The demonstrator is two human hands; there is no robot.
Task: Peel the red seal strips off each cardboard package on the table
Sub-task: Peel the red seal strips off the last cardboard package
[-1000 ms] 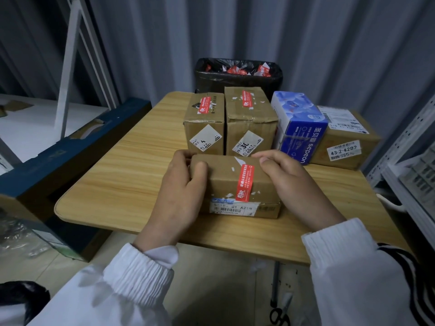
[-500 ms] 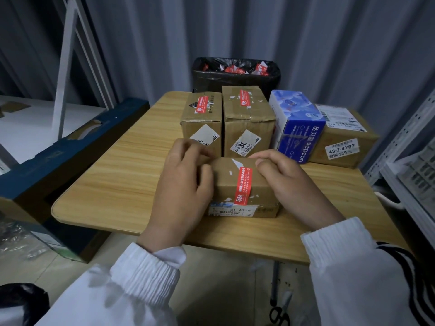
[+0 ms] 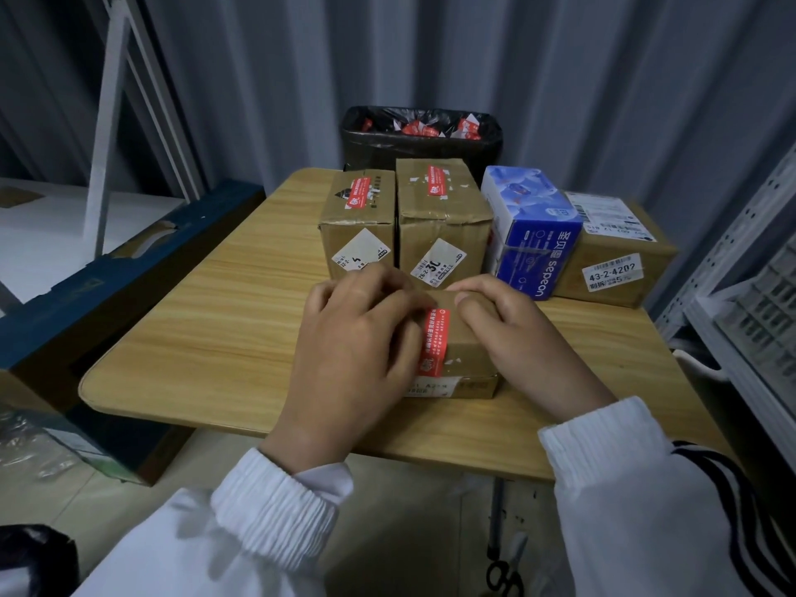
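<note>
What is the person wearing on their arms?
Two white sleeves. The left sleeve and the right sleeve each end in a ribbed, stretchy cuff. The right sleeve also has dark stripes further up. No gloves show.

A wooden table (image 3: 194,338) stands before a grey ribbed wall (image 3: 603,79), white metal shelving (image 3: 732,260) at right

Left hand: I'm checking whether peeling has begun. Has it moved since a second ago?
Yes. The left hand has slid right across the package, from its left end until its fingertips reach the red strip.
</note>
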